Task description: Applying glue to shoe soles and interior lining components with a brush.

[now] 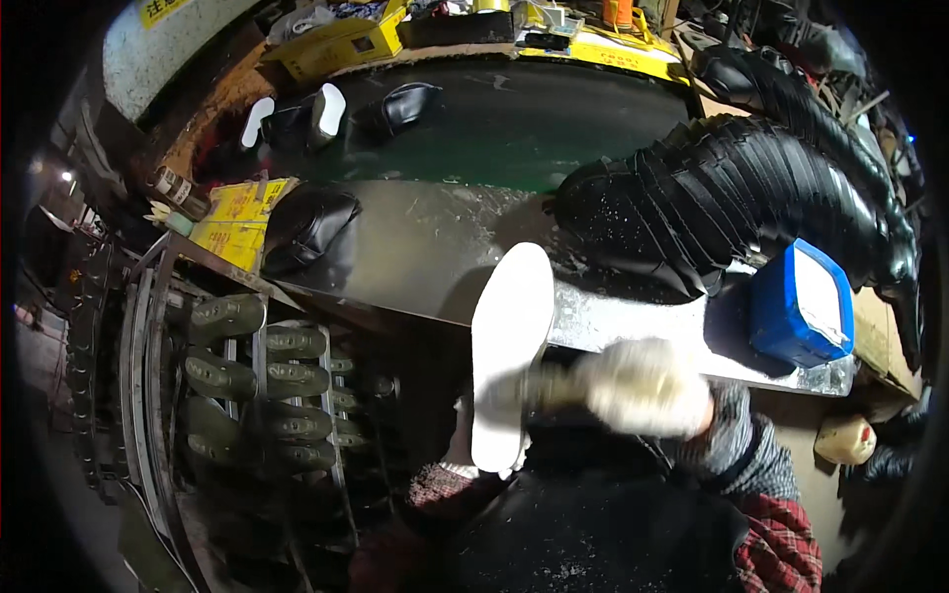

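A white-coated shoe sole (516,326) faces up in front of me, long and upright in the head view, with a dark shoe edge beneath it. My left hand (461,447), in a pale glove, holds it from below near the heel; most of its fingers are hidden behind the sole. My right hand (647,388), gloved and smeared by motion, is closed around a blurred brush (554,389) whose end meets the sole's lower right side. Beyond that hand stands a blue square tub (776,314) with white contents, on the bench's right end.
Stacked black shoe uppers (732,188) cover the right of the metal bench (415,237). One black shoe (314,225) lies at its left. Shoes with white soles (329,111) rest on the dark green belt (514,119). A rack holds several green shoe lasts (225,316) at lower left.
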Demonstrator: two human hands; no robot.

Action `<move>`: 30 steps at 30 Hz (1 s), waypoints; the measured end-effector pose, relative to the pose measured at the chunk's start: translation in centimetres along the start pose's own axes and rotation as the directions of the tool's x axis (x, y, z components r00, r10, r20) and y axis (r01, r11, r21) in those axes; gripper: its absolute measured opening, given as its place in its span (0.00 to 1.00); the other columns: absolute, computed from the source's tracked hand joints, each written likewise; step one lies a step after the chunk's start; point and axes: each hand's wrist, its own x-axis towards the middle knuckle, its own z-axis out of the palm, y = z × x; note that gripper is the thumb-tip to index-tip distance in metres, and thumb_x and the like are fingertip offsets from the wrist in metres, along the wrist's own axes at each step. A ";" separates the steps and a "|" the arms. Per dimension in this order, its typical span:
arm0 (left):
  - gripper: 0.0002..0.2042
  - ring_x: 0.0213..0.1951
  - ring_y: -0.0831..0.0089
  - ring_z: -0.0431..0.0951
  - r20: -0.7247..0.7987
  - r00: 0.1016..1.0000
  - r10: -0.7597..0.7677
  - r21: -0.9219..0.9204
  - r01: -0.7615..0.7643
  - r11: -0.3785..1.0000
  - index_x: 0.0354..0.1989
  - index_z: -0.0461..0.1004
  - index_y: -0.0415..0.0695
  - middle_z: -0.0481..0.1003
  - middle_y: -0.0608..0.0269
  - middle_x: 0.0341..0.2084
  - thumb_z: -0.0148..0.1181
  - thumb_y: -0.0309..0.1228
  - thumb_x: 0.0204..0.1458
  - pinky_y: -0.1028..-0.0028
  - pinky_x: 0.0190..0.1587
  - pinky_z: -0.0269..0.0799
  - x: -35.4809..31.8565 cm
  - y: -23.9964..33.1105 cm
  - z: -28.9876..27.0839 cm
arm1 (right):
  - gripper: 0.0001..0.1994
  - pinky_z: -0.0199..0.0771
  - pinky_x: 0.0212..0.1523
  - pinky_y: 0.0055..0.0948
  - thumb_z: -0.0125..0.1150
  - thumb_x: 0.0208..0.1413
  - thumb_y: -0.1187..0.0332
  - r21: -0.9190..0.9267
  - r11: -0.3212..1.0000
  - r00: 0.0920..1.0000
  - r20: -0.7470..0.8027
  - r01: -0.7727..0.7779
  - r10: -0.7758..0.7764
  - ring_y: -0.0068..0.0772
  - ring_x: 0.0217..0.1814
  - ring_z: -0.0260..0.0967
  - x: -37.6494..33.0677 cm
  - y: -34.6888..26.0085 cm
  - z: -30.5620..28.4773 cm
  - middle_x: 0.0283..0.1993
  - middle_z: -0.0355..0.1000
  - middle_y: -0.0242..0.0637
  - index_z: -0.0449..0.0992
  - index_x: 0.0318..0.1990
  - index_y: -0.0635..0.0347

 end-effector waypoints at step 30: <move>0.50 0.18 0.53 0.79 0.389 0.921 -0.020 -0.895 0.383 0.231 0.51 0.68 0.30 0.76 0.35 0.26 0.39 0.75 0.48 0.67 0.12 0.73 -2.6 1.8 -1.8 | 0.12 0.76 0.45 0.23 0.60 0.61 0.71 0.389 0.877 0.802 -0.406 -0.283 0.439 0.24 0.44 0.73 -0.5 3.2 -1.1 0.45 0.76 0.37 0.76 0.49 0.66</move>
